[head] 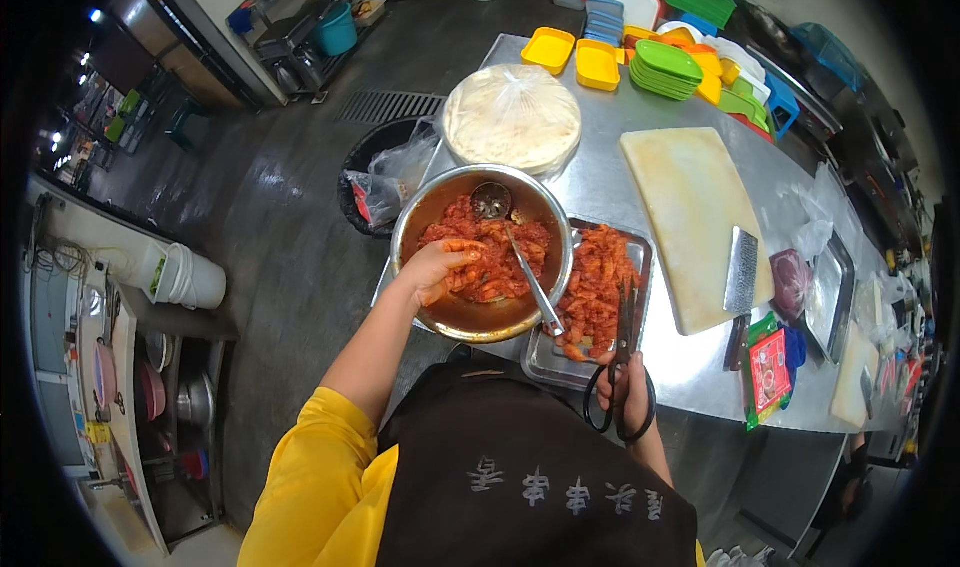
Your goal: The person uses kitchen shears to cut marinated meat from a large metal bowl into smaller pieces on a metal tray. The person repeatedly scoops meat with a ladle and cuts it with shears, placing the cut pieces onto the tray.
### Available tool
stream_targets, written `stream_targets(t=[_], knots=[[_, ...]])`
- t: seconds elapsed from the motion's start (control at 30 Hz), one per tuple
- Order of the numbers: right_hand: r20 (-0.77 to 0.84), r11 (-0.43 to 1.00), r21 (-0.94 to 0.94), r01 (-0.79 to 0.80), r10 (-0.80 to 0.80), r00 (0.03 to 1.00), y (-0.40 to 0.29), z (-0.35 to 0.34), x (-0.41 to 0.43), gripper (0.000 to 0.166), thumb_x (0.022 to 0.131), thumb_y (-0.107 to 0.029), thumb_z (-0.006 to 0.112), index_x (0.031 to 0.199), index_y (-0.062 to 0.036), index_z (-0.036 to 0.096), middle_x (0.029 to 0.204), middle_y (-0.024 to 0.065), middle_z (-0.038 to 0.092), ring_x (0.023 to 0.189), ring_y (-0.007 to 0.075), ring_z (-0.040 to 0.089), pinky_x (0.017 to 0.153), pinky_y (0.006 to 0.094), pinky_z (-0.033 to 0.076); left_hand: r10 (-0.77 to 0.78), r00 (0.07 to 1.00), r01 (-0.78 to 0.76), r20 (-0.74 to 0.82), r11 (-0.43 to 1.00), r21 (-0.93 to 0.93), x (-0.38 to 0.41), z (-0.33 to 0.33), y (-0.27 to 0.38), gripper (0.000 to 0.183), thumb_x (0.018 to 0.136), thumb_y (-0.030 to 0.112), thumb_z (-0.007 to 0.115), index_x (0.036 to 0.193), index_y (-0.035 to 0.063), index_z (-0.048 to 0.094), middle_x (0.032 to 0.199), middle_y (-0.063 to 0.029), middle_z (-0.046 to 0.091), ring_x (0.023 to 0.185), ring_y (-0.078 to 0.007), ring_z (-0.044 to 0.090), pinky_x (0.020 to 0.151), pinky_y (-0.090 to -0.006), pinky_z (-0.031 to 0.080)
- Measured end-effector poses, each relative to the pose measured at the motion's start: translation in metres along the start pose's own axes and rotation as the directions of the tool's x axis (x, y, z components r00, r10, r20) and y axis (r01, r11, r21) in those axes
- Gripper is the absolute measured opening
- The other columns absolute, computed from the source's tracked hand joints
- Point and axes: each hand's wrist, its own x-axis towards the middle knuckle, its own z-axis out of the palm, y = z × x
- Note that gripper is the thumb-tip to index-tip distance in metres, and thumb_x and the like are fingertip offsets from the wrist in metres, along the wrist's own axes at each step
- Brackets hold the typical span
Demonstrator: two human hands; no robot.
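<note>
My left hand is inside a steel mixing bowl, its sauce-smeared fingers on red-marinated meat pieces. Whether a piece is pinched between them cannot be made out. A perforated ladle and a metal-handled utensil lie in the bowl; the utensil's handle crosses the rim. In my right hand are black-handled scissors, blades pointing away from me over a metal tray. More red-coated pieces fill much of that tray, right beside the bowl.
A bagged stack of flatbreads stands behind the bowl. To the right, a cleaver rests on a cutting board on the steel table. Yellow trays and green trays sit farther back. A lined bin stands left.
</note>
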Motion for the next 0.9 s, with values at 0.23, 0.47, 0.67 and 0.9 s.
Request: stream_targets(t=[0.23, 0.47, 0.67, 0.9], knots=[[-0.017, 1.000, -0.016, 0.003, -0.004, 1.000, -0.006, 0.001, -0.002, 0.052, 0.101, -0.051, 0.031, 0.108, -0.0033, 0.051, 0.063, 0.0021, 0.047, 0.052, 0.0108, 0.044, 0.050, 0.0234, 0.035, 0.104, 0.984, -0.114, 0.146, 0.992, 0.062, -0.007, 0.061, 0.008, 0.033, 0.087, -0.002, 0.060, 0.120, -0.0029, 0.058, 0.109, -0.0132, 0.066, 0.100, -0.0213, 0.064, 0.086, -0.0324, 0.055], [-0.034, 0.998, -0.063, 0.001, -0.003, 0.999, -0.012, 0.003, -0.009, 0.050, 0.100, -0.050, 0.036, 0.106, -0.0033, 0.052, 0.065, 0.0016, 0.048, 0.053, 0.0100, 0.043, 0.051, 0.0235, 0.036, 0.071, 0.987, -0.086, 0.146, 0.992, 0.096, 0.006, 0.113, 0.006, 0.019, 0.093, 0.013, 0.062, 0.108, 0.0021, 0.061, 0.101, -0.0088, 0.068, 0.094, -0.0185, 0.066, 0.084, -0.0323, 0.053], [-0.011, 0.995, -0.092, 0.049, -0.051, 0.999, -0.014, -0.005, -0.015, 0.048, 0.101, -0.048, 0.036, 0.105, -0.0035, 0.052, 0.065, 0.0009, 0.047, 0.054, 0.0091, 0.043, 0.052, 0.0233, 0.036, -0.035, 0.990, 0.023, 0.136, 0.996, 0.087, 0.014, 0.151, -0.002, 0.022, 0.096, 0.021, 0.058, 0.109, 0.0038, 0.060, 0.104, -0.0123, 0.067, 0.097, -0.0217, 0.066, 0.083, -0.0399, 0.056], [-0.028, 0.995, -0.086, 0.054, -0.057, 0.998, -0.013, -0.009, -0.021, 0.046, 0.101, -0.047, 0.037, 0.104, -0.0034, 0.051, 0.065, 0.0003, 0.046, 0.054, 0.0091, 0.044, 0.052, 0.0238, 0.037, 0.050, 0.977, -0.100, 0.205, 0.965, 0.242, 0.022, 0.165, -0.019, 0.024, 0.089, -0.002, 0.056, 0.113, -0.0023, 0.057, 0.103, -0.0108, 0.066, 0.093, -0.0197, 0.066, 0.079, -0.0325, 0.055]])
